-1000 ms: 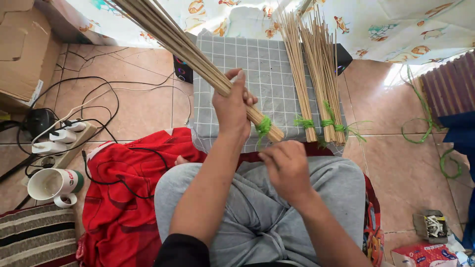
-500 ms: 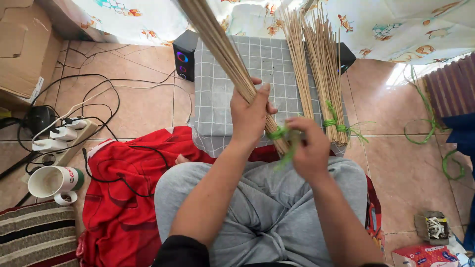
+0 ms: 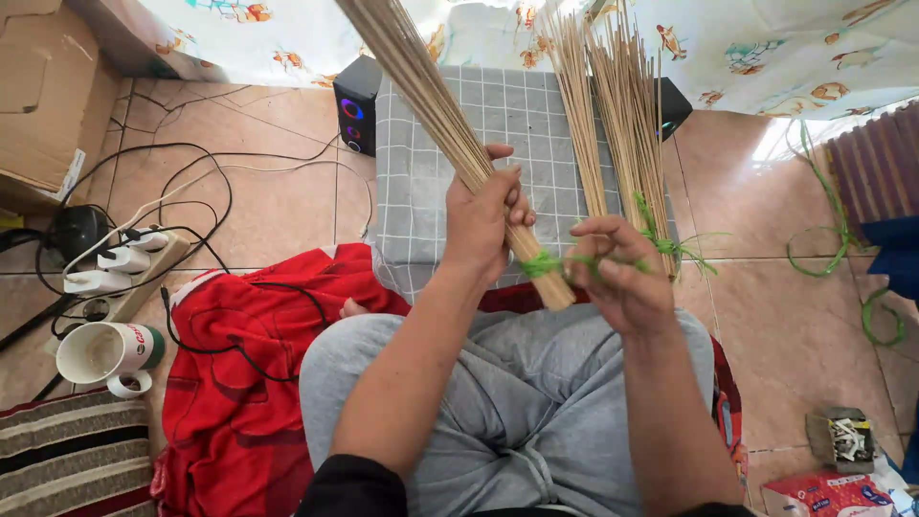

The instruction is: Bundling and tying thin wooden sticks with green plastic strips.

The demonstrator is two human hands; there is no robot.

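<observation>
The left hand (image 3: 483, 225) was closed tight around a bundle of thin sticks (image 3: 436, 96), which slanted up toward 11 o'clock; the right hand (image 3: 622, 273), at 3 o'clock of it, pinched a green tie (image 3: 544, 262) (wrapped round the bundle's lower end); more tied bundles (image 3: 622, 124) lay on a grey checked cushion (image 3: 421, 182) at 12 o'clock.

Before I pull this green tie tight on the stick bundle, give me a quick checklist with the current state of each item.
1. Left hand gripping the stick bundle above the tie: ok.
2. Green tie wrapped round the bundle near its lower end: ok.
3. Right hand pinching the tie's free end: ok.
4. Knot formed: cannot tell, fingers hide it.
5. Stick ends level at the bottom: ok, roughly even.
6. Tied bundles on the grey checked cloth apart from the hands: not ok, close behind the right hand.
</observation>
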